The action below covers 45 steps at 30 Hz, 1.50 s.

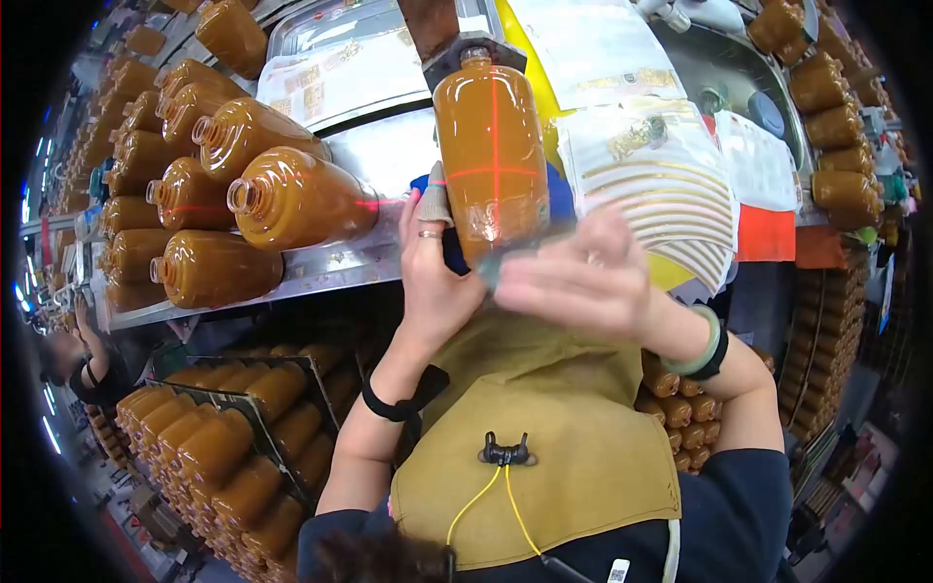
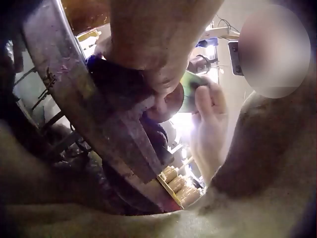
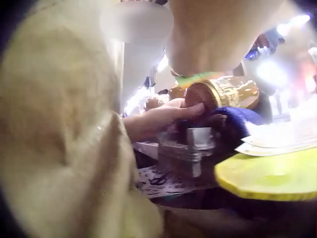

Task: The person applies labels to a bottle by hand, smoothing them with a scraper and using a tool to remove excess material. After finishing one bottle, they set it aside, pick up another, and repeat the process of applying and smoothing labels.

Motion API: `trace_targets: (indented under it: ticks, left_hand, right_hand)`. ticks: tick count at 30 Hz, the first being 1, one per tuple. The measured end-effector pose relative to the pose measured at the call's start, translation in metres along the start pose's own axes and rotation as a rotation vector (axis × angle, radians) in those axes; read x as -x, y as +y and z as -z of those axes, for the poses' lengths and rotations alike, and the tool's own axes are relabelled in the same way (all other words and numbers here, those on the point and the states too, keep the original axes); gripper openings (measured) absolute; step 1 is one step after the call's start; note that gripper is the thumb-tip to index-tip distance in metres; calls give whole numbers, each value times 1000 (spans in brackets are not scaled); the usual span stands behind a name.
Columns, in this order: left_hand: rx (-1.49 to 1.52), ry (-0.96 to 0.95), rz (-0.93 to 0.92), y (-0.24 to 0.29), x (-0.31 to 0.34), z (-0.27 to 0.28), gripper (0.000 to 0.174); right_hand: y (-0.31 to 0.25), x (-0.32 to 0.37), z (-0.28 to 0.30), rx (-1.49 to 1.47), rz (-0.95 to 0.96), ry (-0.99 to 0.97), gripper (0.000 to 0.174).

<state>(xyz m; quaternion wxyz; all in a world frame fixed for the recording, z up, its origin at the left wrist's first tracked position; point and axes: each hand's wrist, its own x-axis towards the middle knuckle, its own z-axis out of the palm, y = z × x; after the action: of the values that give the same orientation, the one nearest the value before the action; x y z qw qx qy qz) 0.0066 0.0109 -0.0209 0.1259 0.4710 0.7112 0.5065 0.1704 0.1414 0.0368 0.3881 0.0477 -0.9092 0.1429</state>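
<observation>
An amber bottle [image 1: 491,146] lies across a blue support [image 1: 561,194], its neck against a metal holder [image 1: 474,56] and red light lines crossing it. My left hand [image 1: 432,282] grips the bottle's base end from the left, with a cover on one finger; the right wrist view shows this hand [image 3: 163,116] with its thumb at the base. My right hand [image 1: 583,282], blurred, is beside the base at the right. It holds a thin green piece [image 1: 489,267] against or close to the bottle; contact is unclear. The left wrist view shows the green piece [image 2: 189,91] by its fingers.
Several amber bottles [image 1: 301,199] lie on the metal table [image 1: 389,146] at the left. At the right are printed sheets with curved gold strips [image 1: 651,185], a yellow board [image 3: 267,176] under them and a metal basin [image 1: 719,58]. Racks of bottles [image 1: 204,437] stand below; another person [image 1: 83,360] is far left.
</observation>
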Motion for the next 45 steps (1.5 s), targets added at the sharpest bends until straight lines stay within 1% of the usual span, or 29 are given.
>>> trace_targets:
  ticks: [1,3,4,6,7,9,11,13,14,15,17,19,21,24,25,27,29,30,31,33,34,36,38,39,40,42,43,44,45]
  left_hand:
    - [5,4,-4,-2,-2,3,76]
    - [-82,-88,-29,5,-1,12,70]
    - [-100,-29,-98,10,-1,8,64]
    - [-83,-3,-108,15,-2,8,63]
    - [-70,19,-121,18,-2,8,62]
    - [-49,40,-77,20,-3,8,60]
    - [0,-17,43,20,0,9,60]
    - [-16,-13,6,16,1,8,61]
    - [0,-5,11,19,0,7,61]
    - [14,2,17,21,0,7,62]
    - [-26,7,10,23,1,8,64]
    - [-162,76,-117,28,0,8,71]
    - [-163,77,-133,32,-1,9,76]
    - [-178,74,-141,35,1,9,88]
    - [-192,75,-140,36,1,8,95]
    - [-204,86,-183,40,-3,7,97]
    - [-50,130,-130,39,-4,3,94]
    - [-104,154,-221,34,-5,4,95]
    - [-104,148,-222,33,-5,5,95]
    - [-91,115,-199,32,-1,6,94]
    - [-117,99,-179,34,-1,6,94]
    - [-132,73,-159,32,0,8,96]
    - [-124,61,-157,28,2,10,96]
    - [-82,53,-103,29,3,9,97]
    - [-38,47,-48,29,4,9,97]
    - [-58,104,-67,22,3,4,97]
    - [-78,160,-83,21,2,1,97]
    - [7,173,-151,25,4,-5,97]
    - [-74,161,-144,27,6,-4,96]
  right_hand:
    - [-7,0,7,-59,28,-45,30]
    - [-4,-5,10,-61,0,30,30]
    - [2,-11,14,30,-47,56,31]
    - [15,-10,9,189,-98,112,31]
    - [12,-3,4,186,-96,111,31]
    - [-4,4,-1,-109,32,5,28]
    - [-10,-3,9,-202,36,-67,25]
    - [3,-13,8,-95,-323,-87,24]
    - [19,-13,-3,-65,-375,99,26]
    - [31,-13,-1,52,-427,158,26]
    - [47,-13,6,327,-264,214,27]
    - [19,-12,4,192,-146,72,27]
    - [-7,-9,7,-7,9,-69,24]
    - [20,-29,7,105,-229,8,16]
    - [47,-25,2,143,-246,160,16]
    - [66,-18,-1,348,-156,205,17]
    - [31,-14,-6,148,-86,47,18]
    - [11,-13,-7,16,-28,18,19]
    - [0,-17,2,-70,-9,-56,18]
    - [9,-27,-9,-76,-201,80,20]
    - [27,-26,-9,-85,-314,74,22]
    - [63,-29,-1,221,-252,192,22]
    - [67,-33,3,410,-120,232,18]
    - [47,-19,-15,118,-267,179,19]
    - [29,-14,-17,65,-141,130,19]
    - [0,-9,-9,-113,71,-5,20]
    - [-10,-12,-11,-150,-3,13,21]
    - [-5,-18,-13,-148,-158,58,22]
    - [8,-24,-13,-144,-314,106,23]
